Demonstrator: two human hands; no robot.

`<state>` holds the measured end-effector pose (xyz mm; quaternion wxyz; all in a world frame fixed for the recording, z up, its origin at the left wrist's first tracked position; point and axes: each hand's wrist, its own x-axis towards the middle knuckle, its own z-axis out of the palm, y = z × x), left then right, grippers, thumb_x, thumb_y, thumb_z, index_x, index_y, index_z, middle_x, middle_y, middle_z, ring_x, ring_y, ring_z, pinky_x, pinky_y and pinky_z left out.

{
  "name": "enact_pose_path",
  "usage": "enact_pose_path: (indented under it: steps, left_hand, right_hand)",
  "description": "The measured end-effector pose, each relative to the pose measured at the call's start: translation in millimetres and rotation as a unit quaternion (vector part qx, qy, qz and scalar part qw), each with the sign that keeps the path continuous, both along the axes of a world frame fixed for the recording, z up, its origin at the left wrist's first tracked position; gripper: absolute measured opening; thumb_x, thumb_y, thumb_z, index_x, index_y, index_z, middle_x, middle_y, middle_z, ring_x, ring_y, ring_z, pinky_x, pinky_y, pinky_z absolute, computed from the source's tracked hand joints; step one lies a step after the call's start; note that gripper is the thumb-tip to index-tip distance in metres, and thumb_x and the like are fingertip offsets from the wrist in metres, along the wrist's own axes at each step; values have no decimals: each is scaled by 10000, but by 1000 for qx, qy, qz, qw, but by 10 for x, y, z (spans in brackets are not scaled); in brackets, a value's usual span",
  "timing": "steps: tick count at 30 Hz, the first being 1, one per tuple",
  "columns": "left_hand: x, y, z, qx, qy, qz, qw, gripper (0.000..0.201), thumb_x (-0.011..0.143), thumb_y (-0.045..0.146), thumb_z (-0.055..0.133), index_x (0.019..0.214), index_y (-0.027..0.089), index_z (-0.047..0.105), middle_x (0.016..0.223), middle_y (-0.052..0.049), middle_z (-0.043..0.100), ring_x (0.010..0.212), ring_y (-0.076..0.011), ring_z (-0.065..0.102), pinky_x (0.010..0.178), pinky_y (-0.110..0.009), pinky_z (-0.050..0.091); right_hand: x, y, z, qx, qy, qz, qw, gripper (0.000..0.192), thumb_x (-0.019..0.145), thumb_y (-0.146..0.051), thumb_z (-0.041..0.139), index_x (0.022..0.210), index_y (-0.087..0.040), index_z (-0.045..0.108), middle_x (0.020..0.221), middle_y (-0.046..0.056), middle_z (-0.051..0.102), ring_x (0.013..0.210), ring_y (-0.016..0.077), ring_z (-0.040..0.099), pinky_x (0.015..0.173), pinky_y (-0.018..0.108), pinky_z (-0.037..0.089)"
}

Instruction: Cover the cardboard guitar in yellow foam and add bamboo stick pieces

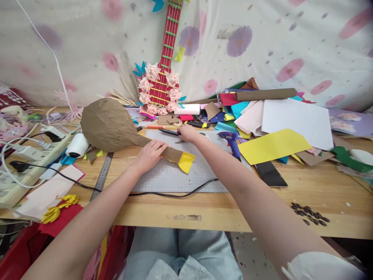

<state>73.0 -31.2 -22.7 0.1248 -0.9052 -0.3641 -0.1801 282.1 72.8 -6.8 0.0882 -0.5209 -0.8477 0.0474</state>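
The left hand (pixel 150 154) lies flat, grip apart, pinning the brown paper paddle (pixel 112 126) steady on the counter (pixel 218 208); the right hand (pixel 186 133) closes on a dark tool (pixel 169 132) beyond it.

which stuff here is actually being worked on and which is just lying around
In hand:
- brown paper guitar shape, neck pressed by left hand
- yellow paper end piece
- dark tool at right hand
- cutting mat

Lying about:
- blue glue gun
- steel ruler
- cardboard tube
- red decorated guitar
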Motion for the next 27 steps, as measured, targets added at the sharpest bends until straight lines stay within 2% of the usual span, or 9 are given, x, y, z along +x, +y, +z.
enact_pose_path:
  steps: [2,3,5,7,10,12,17,24,27]
  left_hand:
    - [-3,3,-13,6,5,5,1000,433,768,161,558,1199,170,518,1167,-111,562,1124,-257,478,1018,-436,383]
    - [-6,6,-20,10,8,7,1000,423,774,168,552,1196,166,520,1166,-106,563,1122,-255,478,1024,-428,376]
    - [-12,13,-33,17,12,8,1000,408,788,183,536,1196,164,521,1161,-102,563,1123,-254,477,1031,-419,366]
    - [-15,17,-42,21,12,6,1000,405,799,196,521,1202,157,518,1158,-109,561,1127,-256,471,1032,-417,361]
    - [-11,7,-37,19,10,7,1000,405,808,205,503,1210,157,513,1161,-115,556,1129,-260,465,1027,-422,361]
    - [-4,-8,-24,13,11,11,1000,404,810,199,492,1213,170,511,1164,-108,552,1131,-259,463,1023,-424,362]
    - [0,-22,-11,16,2,0,1000,428,796,170,494,1223,158,504,1165,-121,546,1134,-258,457,1022,-430,363]
    - [-4,8,-30,27,-9,-16,999,432,783,172,523,1214,147,515,1140,-128,561,1105,-265,473,1007,-445,381]
    - [0,16,-30,29,-7,-19,999,425,781,169,528,1205,146,519,1130,-125,563,1090,-263,482,998,-440,390]
  right_hand:
    - [146,-172,-11,-53,171,-44,983,182,727,-196,565,884,-133,631,926,104,658,854,206,593,762,307,445]
    - [224,-280,-19,-99,274,-51,955,171,742,-226,552,877,-137,608,905,86,653,803,175,600,729,293,462]
    - [367,-510,-45,-207,436,-23,875,158,739,-253,552,860,-154,569,894,56,637,753,130,602,720,282,487]
    - [465,-710,-79,-264,533,-17,804,187,693,-265,607,835,-166,535,845,32,625,729,110,602,728,280,500]
    - [497,-868,-135,-279,595,-31,753,260,657,-267,650,857,-182,508,812,8,612,708,100,603,731,279,510]
    - [452,-882,-173,-265,608,-35,748,269,667,-262,642,885,-190,501,801,-6,604,695,96,603,731,279,512]
    - [277,-821,-251,-242,602,-39,760,206,712,-274,600,865,-196,486,751,-21,598,656,89,596,702,265,516]
    - [210,-782,-283,-245,620,-3,745,188,695,-251,612,843,-199,508,784,-18,603,659,90,594,649,248,515]
    - [209,-765,-263,-231,608,30,759,200,695,-246,616,859,-207,510,789,-19,605,672,101,592,648,262,514]
